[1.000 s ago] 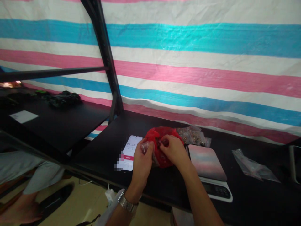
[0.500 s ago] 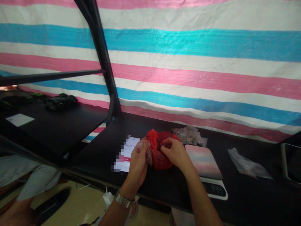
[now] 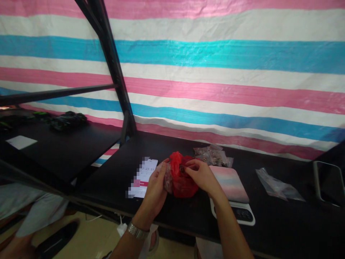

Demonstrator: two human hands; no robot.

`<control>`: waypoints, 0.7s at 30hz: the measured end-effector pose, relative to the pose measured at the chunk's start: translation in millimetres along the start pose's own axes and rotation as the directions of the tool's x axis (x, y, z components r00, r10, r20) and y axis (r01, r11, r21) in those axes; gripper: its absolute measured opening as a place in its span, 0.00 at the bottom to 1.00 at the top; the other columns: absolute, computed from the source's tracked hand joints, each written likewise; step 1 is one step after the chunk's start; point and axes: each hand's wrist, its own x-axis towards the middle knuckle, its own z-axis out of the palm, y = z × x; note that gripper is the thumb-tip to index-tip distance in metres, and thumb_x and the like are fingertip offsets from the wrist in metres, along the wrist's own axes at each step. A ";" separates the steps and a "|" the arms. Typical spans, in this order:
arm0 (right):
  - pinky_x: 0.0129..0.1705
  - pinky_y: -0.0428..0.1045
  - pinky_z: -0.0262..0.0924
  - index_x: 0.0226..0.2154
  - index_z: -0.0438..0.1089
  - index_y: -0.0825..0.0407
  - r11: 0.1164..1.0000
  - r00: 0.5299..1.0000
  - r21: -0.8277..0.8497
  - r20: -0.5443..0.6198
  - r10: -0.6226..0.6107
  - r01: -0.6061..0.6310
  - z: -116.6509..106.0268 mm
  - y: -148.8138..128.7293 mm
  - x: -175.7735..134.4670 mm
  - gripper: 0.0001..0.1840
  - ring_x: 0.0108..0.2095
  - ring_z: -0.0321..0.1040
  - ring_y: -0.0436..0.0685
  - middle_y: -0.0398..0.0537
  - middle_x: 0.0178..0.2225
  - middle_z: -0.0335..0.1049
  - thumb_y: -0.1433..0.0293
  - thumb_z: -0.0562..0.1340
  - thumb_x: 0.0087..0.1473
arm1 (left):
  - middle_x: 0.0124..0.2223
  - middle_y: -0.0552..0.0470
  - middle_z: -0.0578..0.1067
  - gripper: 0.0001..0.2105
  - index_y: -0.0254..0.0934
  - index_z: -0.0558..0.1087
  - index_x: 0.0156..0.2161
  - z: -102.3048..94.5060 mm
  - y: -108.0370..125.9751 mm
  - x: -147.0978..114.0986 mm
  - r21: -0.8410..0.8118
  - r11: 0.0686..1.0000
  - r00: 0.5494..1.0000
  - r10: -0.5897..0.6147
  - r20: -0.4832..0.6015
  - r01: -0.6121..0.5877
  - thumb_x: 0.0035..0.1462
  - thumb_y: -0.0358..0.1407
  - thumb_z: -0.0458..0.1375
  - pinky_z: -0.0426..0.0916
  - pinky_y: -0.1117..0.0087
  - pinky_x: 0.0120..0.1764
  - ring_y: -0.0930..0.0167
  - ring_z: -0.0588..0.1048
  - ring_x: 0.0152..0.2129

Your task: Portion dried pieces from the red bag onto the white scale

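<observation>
A red plastic bag sits on the black tabletop with its mouth open upward. On its left side, my left hand is closed on a small clear plastic bag, which is pressed close to the red one. At the mouth of the red bag, my right hand has its thumb and forefinger pinched together. A small dark piece shows at those fingertips; its kind is too small to make out. To the right of the red bag, partly behind my right forearm, lies a kitchen scale with a pink and pale-blue top.
Filled clear zip bags lie behind the scale. More clear bags lie flat to its right, before a dark-screened device. A phone showing a timer is left of my hands. A black shelf post rises at the back left.
The view has shifted slightly. My right fingers remain at the red bag's mouth, where the dark piece shows a little more clearly. My left hand keeps its hold on the clear bag.
</observation>
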 end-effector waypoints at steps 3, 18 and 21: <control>0.36 0.48 0.69 0.38 0.79 0.54 1.000 1.000 0.023 -0.002 0.006 -0.006 0.0 0.2 0.7 0.08 0.35 0.81 0.58 0.49 0.33 0.83 0.74 0.65 0.55 | 0.48 0.45 0.86 0.16 0.36 0.77 0.53 0.3 -1.1 0.9 0.002 1.000 1.000 0.004 0.005 -0.004 0.63 0.42 0.68 0.79 0.59 0.53 0.61 0.85 0.47; 0.37 0.50 0.69 0.36 0.78 0.52 0.991 0.998 0.133 -0.053 0.014 -0.007 6.5 4.6 4.8 0.06 0.34 0.81 0.59 0.47 0.30 0.82 0.72 0.66 0.53 | 0.48 0.46 0.84 0.23 0.38 0.73 0.58 -4.5 -7.1 13.4 0.113 0.992 0.996 0.065 -0.068 -0.057 0.62 0.45 0.66 0.78 0.60 0.50 0.64 0.84 0.43; 0.37 0.50 0.70 0.36 0.77 0.51 0.983 0.999 0.186 -0.053 0.006 0.004 -4.8 5.7 3.2 0.06 0.34 0.82 0.59 0.48 0.30 0.83 0.69 0.66 0.54 | 0.47 0.46 0.82 0.27 0.38 0.71 0.60 -6.3 -3.2 11.9 0.364 0.911 0.966 0.241 -0.094 -0.192 0.60 0.47 0.67 0.76 0.58 0.51 0.64 0.82 0.42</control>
